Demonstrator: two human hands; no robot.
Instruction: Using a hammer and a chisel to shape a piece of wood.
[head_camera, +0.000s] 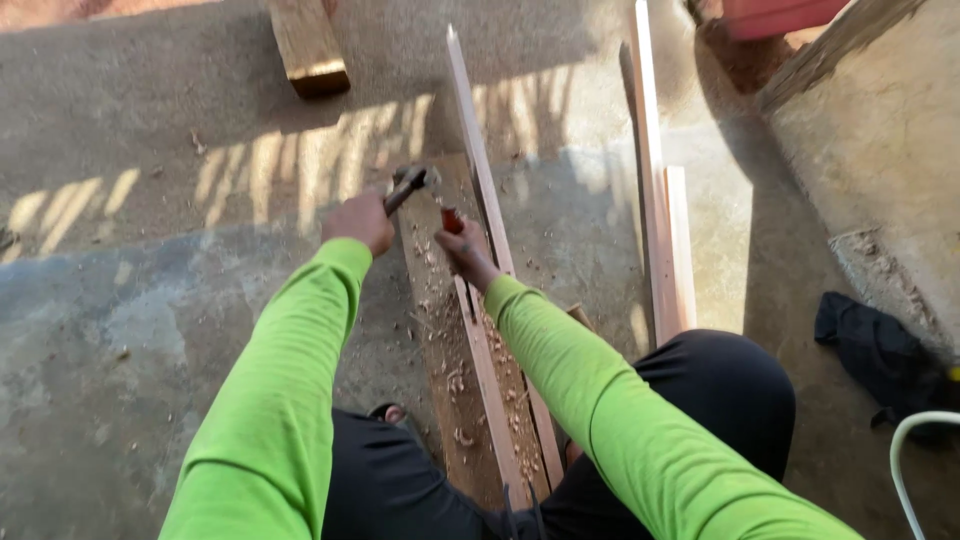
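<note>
Left hand (358, 220) clenched round the handle of a dark metal-headed hammer (410, 183), head raised just above the work. Right hand (465, 250) grasps a red-handled chisel (452, 221), tip set on a long pale wooden strip (478, 170). The strip lies along a broad brown plank (440, 340) littered with wood shavings, on grey concrete floor (150, 330). 2 more pale battens (665, 240) lie well apart to the right. Dark cloth (880, 355) near a wall.
</note>
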